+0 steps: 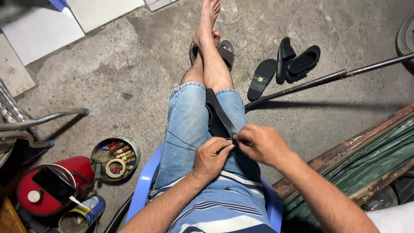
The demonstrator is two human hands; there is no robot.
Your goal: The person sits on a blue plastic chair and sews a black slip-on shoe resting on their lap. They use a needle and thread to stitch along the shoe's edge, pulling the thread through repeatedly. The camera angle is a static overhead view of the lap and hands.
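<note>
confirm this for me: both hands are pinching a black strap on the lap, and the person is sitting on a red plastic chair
Not quite. The head view shows the chair is light blue, not red. The rest holds: the left hand and right hand both pinch the black strap on the lap.

Strap (pixel 219 115) is lying along the lap, both hands pinching its near end, left hand (pixel 210 158) just beside the right hand (pixel 259 143); round tin (pixel 114 159) is sitting on the floor to the left (tape roll (pixel 115 168) inside); sandals (pixel 284 67) are lying ahead right, behind the long bar (pixel 327 79).
</note>
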